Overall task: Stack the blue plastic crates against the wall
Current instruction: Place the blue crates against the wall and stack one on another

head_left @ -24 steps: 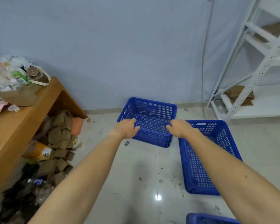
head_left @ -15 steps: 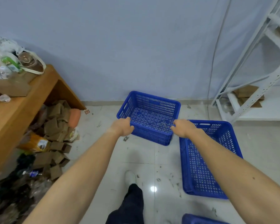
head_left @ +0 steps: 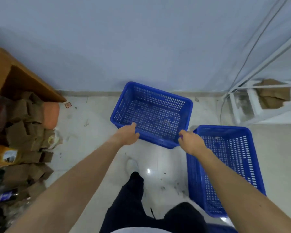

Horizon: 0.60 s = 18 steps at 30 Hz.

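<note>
- The left hand (head_left: 127, 136) is curled over the near rim of a blue plastic crate (head_left: 151, 113), thumb inside, fingers wrapped around the edge.
- The right hand (head_left: 190, 142) grips the same rim at its right corner, fingers closed on it.
- That crate is rectangular, its walls and base perforated with small slots, a handle cut-out in its left wall; its far end lies near the pale wall (head_left: 141, 39).
- A second blue crate (head_left: 225, 165), the same slotted plastic, sits on the glossy tiled floor (head_left: 91, 132) just to the right.
- Crumpled brown cardboard (head_left: 23, 132) is heaped under the wooden table (head_left: 0, 68).
- A white metal shelf frame (head_left: 242, 101) stands at right.
</note>
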Motion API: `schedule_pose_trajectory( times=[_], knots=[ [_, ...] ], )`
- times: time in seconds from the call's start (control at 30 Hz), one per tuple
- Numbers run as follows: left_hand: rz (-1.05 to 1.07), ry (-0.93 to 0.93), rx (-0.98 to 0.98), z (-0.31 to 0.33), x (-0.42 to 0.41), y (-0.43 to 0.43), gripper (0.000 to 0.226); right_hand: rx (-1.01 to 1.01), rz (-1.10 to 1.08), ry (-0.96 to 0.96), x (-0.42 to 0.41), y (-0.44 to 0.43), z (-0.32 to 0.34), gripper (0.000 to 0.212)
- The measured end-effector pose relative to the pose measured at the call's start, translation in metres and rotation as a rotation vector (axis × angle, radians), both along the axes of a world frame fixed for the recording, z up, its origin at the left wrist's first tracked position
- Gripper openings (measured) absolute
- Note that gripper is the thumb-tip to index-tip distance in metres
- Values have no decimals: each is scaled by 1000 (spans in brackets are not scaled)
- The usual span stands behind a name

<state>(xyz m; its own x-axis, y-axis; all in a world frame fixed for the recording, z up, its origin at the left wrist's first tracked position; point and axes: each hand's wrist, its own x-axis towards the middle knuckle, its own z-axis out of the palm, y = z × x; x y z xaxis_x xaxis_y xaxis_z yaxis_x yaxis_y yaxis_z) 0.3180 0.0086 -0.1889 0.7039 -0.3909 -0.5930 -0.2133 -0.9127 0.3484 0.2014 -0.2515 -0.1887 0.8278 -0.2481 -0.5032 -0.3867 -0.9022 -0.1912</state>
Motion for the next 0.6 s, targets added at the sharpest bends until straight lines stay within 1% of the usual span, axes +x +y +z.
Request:
schedule_pose_trajectory(
  times=[0.1,0.23,0.33,0.4,0.5,0.6],
  knots=[
    [-21,42,15,-32,36,-6,40,50,19,39,21,3,-39,32],
    [-61,81,60,-83,73,-25,43,65,71,64,56,-8,-100,32],
    [-26,119,88,-125,79,-41,41,107,128,106,82,-12,-140,31],
    [14,138,71,-161,83,-53,42,121,168,93,99,-18,-175,30],
    [0,181,57,-213,84,-68,42,113,232,85,114,-26,-228,29],
    [41,190,119,-261,88,-78,47,102,287,79,121,-33,-285,33]
  ],
)
